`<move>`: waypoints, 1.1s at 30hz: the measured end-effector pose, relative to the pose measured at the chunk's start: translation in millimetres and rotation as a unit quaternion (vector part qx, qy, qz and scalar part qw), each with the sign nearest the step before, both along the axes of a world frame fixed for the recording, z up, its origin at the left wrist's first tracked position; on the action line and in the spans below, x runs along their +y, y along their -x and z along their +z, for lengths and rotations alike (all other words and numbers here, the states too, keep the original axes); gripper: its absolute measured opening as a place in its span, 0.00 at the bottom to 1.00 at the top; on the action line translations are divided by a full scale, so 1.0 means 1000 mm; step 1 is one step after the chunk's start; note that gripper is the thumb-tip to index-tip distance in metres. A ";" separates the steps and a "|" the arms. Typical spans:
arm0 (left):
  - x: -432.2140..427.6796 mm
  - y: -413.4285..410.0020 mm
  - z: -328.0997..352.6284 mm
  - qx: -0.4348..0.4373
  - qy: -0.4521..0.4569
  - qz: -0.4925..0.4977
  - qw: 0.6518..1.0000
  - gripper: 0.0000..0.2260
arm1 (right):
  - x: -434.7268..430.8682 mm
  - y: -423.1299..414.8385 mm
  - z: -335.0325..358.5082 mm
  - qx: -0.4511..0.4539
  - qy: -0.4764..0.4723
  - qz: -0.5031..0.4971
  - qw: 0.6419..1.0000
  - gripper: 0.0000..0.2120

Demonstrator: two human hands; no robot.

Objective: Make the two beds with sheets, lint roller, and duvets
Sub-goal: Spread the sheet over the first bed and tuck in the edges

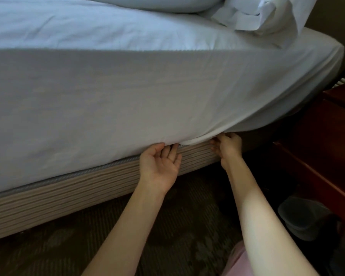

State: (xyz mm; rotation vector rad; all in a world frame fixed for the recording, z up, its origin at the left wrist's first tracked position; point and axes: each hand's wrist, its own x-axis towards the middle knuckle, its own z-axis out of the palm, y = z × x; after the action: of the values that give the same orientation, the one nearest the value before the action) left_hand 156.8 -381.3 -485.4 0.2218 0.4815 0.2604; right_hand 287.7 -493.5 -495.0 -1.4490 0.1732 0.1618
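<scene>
Left hand (pixel 161 162) flat-fingered, released, under smooth white sheet (pixel 108 106); right hand (pixel 226 145) grasping its loose, sagging hem

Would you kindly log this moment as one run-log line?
step: tucking sheet | left hand: palm up, fingers at sheet edge | right hand: grips loose sheet fold | corner by nightstand: sheet hangs untucked

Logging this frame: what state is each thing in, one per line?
sheet: hangs down the side, lower edge loose toward the right.
left hand: palm up, fingertips under the sheet's edge.
right hand: fingers curled on the loose edge.
pillow: lying on the sheet.
box spring: uncovered.
</scene>
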 end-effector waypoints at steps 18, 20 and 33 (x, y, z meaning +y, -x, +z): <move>0.004 0.003 0.007 0.002 0.031 0.003 1.000 0.10 | 0.004 -0.011 -0.018 0.004 0.361 -0.049 0.931 0.19; 0.003 0.001 0.007 0.005 0.027 0.009 1.000 0.10 | -0.001 -0.009 -0.019 0.000 0.308 -0.076 0.948 0.17; -0.003 0.002 0.004 0.008 0.015 0.010 1.000 0.10 | 0.003 -0.007 -0.005 -0.089 0.213 0.050 0.972 0.11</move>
State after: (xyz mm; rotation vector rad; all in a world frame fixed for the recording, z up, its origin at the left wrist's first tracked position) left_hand 155.3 -384.7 -481.1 0.1907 0.5040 0.2707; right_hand 294.9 -490.8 -500.3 -1.8924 -0.0152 0.0772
